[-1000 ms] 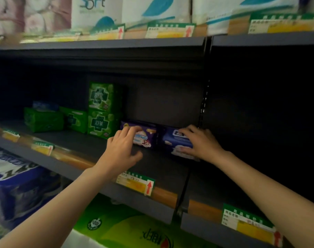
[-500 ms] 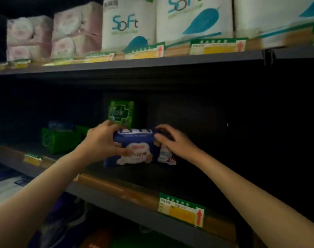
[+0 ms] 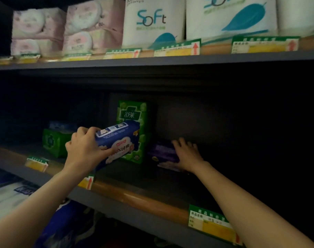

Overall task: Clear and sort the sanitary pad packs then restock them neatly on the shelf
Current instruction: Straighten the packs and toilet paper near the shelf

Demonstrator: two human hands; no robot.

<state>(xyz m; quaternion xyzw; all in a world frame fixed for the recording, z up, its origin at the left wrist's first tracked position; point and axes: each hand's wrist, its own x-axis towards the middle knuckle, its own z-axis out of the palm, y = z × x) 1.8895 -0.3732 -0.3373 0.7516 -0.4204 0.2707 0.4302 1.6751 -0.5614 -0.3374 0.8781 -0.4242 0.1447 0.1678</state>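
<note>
Dim store aisle, grey shelf [image 3: 116,203] with an orange edge strip and green-yellow price tags [image 3: 210,221]. Left hand [image 3: 84,149] grips a blue pad pack [image 3: 120,140], fingers curled over its top, thumb across its front; pack is tilted and lifted off the shelf, in front of a tall green pack [image 3: 132,113] standing upright. Right hand [image 3: 186,154] lies with fingers spread against the right end of a purple pack [image 3: 161,153] resting on the shelf just right of the green one. More green packs [image 3: 54,142] sit further left. Upper shelf carries pink tissue bundles [image 3: 63,27] and white "Soft" rolls [image 3: 152,20].
</note>
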